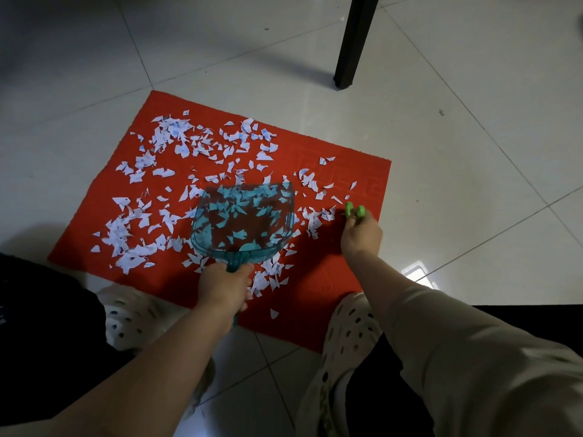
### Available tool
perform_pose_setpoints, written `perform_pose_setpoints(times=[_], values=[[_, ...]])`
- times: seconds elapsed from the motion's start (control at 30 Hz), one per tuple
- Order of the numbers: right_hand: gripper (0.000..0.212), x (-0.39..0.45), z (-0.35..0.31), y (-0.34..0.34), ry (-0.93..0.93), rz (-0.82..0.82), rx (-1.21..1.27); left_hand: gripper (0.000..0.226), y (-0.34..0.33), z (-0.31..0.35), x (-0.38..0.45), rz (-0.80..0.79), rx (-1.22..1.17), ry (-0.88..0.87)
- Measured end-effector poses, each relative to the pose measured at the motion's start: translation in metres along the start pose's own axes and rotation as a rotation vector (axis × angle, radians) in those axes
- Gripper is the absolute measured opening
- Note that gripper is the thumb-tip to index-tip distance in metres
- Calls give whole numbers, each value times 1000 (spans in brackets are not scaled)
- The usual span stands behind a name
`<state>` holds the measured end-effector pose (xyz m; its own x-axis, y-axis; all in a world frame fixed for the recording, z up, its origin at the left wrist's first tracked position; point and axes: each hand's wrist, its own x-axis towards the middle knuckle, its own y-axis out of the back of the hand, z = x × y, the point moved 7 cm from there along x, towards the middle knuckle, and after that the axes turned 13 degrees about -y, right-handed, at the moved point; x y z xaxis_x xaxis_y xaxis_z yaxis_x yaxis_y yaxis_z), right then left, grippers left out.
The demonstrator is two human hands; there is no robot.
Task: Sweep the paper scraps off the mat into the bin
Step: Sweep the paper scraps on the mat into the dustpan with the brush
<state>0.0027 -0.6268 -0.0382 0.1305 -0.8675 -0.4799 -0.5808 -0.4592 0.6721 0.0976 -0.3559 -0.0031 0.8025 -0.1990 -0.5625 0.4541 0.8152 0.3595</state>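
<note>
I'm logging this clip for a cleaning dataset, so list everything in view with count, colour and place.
mat: one, red, flat on the tiled floor, centre.
paper scraps: many, white, scattered over most of the mat, thickest at its left and far side.
dustpan: one, clear teal, over the middle of the mat, scraps showing through it.
brush: one, green, only its top shows, at the mat's right part.
furniture leg: one, black, standing on the floor beyond the mat.
floor: pale tiles, all around.
shoes: two, cream with holes, at the mat's near edge.
left hand: grips the dustpan handle.
right hand: holds the brush.
</note>
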Motion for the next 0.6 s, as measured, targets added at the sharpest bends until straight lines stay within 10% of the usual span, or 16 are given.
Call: perform_pose_setpoints(times=[0.33,0.6], values=[[25,-3,13,16,-42,153,21,14,1,1,0,1,1,-5],[21,-29,1,-26,81,-111,1,16,6,-5,0,13,10,3]])
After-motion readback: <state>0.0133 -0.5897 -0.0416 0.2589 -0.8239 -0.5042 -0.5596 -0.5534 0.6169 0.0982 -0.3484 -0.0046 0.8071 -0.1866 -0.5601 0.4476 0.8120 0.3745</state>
